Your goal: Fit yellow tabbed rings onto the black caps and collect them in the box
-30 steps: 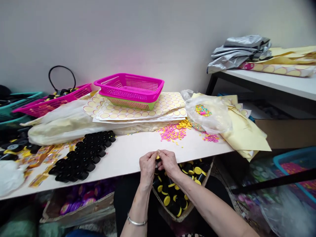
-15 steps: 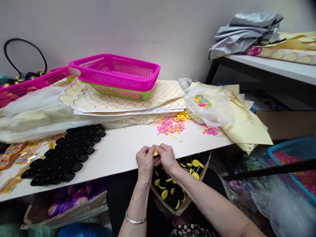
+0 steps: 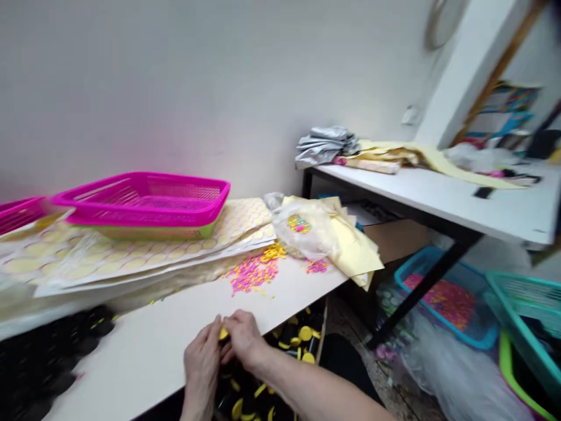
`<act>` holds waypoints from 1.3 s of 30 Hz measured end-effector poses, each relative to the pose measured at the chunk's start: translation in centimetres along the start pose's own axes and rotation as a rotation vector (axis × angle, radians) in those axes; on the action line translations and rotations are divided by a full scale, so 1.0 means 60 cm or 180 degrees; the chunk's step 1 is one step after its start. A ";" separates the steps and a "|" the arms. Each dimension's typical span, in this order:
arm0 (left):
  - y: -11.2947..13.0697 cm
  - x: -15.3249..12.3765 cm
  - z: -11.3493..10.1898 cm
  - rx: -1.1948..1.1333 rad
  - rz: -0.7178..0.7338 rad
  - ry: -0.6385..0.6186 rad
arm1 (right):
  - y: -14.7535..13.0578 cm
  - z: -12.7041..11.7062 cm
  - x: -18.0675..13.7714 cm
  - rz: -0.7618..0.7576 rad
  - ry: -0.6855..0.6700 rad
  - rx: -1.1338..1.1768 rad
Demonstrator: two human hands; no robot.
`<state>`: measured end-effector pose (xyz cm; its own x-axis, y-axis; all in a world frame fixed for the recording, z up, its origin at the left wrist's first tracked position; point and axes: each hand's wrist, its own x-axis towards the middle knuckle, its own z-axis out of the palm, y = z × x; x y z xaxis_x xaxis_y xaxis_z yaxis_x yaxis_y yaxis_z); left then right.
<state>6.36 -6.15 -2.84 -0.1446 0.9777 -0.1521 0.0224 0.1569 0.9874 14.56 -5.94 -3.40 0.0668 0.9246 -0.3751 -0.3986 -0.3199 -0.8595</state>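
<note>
My left hand (image 3: 201, 365) and my right hand (image 3: 242, 338) meet at the front edge of the white table (image 3: 144, 345). Their fingers are closed together around a small yellow cap (image 3: 223, 334), which only partly shows between them. Right below my hands stands a cardboard box of black containers with yellow caps (image 3: 298, 339). A heap of pink and yellow beads (image 3: 252, 272) lies on the table beyond my hands. The whole view is smeared by motion.
A pink basket (image 3: 144, 199) rests on sheets of round stickers (image 3: 131, 248). Black lids (image 3: 48, 356) lie at the left. A plastic bag of beads (image 3: 302, 228) sits on yellow paper. At the right are a second table (image 3: 438, 193) and blue and teal baskets (image 3: 442, 298) on the floor.
The view has swung to the right and tilted, so the second table and floor baskets now show. My hands stay together on the yellow cap, now lower left in the picture.
</note>
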 end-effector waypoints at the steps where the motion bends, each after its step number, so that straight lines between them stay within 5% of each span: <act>1: -0.002 0.005 -0.002 -0.0059 0.0001 -0.0096 | -0.002 -0.003 0.007 -0.0095 -0.0001 -0.0006; 6: -0.002 -0.043 -0.022 -0.0036 0.0463 -0.1019 | 0.000 -0.032 -0.055 -0.0680 -0.0053 0.0334; 11: 0.001 -0.141 -0.021 0.0551 0.2029 -0.0956 | 0.002 -0.101 -0.186 -0.0875 -0.0909 0.0500; 16: 0.005 -0.230 -0.014 0.0871 0.2810 -0.1167 | -0.008 -0.158 -0.272 -0.0800 -0.1327 0.0121; 19: 0.004 -0.267 -0.010 0.0668 0.2659 -0.1139 | -0.009 -0.174 -0.299 -0.0847 -0.1469 -0.0037; 25: -0.009 -0.288 0.002 -0.0135 0.1551 -0.1238 | -0.002 -0.188 -0.312 -0.1475 -0.1200 -0.0116; 39: -0.005 -0.323 0.015 0.0291 0.1710 -0.0965 | -0.011 -0.211 -0.329 -0.1272 -0.1468 -0.0142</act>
<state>10.03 -25.04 -0.24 0.1972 0.9174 0.3456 0.1007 -0.3696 0.9237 25.10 -26.62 0.18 -0.2037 0.9659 0.1599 -0.3851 0.0710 -0.9201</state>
